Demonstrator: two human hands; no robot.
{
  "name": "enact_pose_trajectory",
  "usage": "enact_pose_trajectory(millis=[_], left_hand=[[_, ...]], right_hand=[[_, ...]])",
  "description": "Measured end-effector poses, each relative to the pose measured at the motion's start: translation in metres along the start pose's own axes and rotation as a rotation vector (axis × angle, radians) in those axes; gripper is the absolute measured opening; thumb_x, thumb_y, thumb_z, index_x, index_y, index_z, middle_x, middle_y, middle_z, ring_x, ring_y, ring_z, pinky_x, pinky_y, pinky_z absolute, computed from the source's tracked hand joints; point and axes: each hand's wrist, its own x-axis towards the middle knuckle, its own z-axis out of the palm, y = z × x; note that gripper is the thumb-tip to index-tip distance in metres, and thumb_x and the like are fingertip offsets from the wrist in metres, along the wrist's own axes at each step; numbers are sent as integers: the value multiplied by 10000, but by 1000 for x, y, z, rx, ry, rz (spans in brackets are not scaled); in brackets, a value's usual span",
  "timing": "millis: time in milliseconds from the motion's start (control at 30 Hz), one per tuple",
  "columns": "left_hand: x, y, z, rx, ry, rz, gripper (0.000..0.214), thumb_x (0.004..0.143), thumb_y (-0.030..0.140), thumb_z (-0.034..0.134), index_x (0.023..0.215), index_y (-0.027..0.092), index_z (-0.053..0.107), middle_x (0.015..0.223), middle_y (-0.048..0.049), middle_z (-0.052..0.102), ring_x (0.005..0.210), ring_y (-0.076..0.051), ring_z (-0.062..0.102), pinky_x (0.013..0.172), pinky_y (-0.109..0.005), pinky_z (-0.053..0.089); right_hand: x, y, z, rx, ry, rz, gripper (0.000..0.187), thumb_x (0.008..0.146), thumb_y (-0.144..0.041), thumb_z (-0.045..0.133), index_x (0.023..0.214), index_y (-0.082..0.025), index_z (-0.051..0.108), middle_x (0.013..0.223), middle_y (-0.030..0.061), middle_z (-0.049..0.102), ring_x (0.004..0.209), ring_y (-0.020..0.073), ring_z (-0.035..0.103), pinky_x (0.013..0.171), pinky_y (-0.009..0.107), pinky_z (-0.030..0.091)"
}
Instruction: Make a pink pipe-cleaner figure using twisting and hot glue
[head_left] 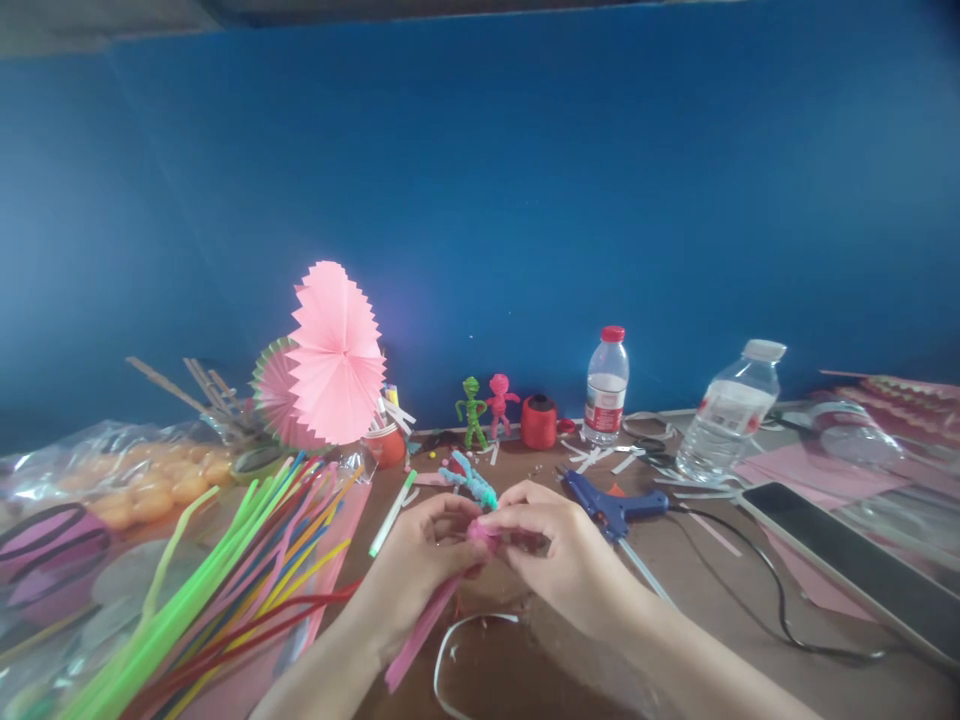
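My left hand [416,560] and my right hand [559,550] meet at the table's middle, both closed in a pinch on a pink pipe cleaner [424,625]. Its upper end is bunched into a small fuzzy knot between my fingertips. Its long tail hangs down past my left palm toward me. A light blue pipe cleaner figure [471,480] lies just beyond my fingers. A blue glue gun [611,505] rests right behind my right hand.
A heap of coloured pipe cleaners [225,580] fans out at left. Pink paper fans [334,355], green [472,410] and pink [499,400] figures, red thread spool [538,420] and two water bottles [605,385] [727,410] line the blue wall. A dark tablet [855,560] lies at right.
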Motion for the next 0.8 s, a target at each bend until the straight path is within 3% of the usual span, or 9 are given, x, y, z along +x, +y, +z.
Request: enact_pose_trajectory(millis=[100,267,367,500,600,800], left_hand=[[-1,0,1,-15,6,-4,298,617,149,749,902,131,664,770,-50,667,652,-135,580,596,-245,463],[-3,-3,0,-27,-43,-11,192,657,178,731,838,124,698,669,-20,625,602,-107,550,588,-219,443],[-1,-6,0,-46,-54,20,169,687,203,717,839,134,694,671,-9,616,586,-84,527,565,-187,425],[-1,-5,3,-107,5,46,158,677,217,729,807,135,694,667,-10,624,573,-73,514,559,-171,421],[-2,-2,7,-156,46,67,152,664,220,739,778,132,692,693,-18,637,591,-82,527,585,-183,435],[-1,-5,4,-245,12,33,184,672,212,737,822,116,691,697,-30,651,582,-79,530,581,-184,433]], right_hand=[[-2,3,1,-29,6,-8,239,799,-91,535,914,-219,701,874,24,548,734,122,567,588,204,447],[-3,8,3,-69,75,-119,292,809,-43,483,903,-204,708,833,33,555,706,118,561,598,210,438],[-3,8,6,-57,169,-161,230,818,-74,510,851,-195,703,778,29,607,697,124,577,630,219,446],[-4,8,9,-63,279,-115,125,804,-115,554,799,-188,655,765,26,620,698,139,583,623,227,454],[-5,10,10,-84,285,-167,179,800,-64,507,807,-185,639,794,33,598,697,134,577,609,220,450],[-5,16,10,-115,281,-329,257,800,0,461,828,-172,649,802,40,578,728,122,575,676,214,455]])
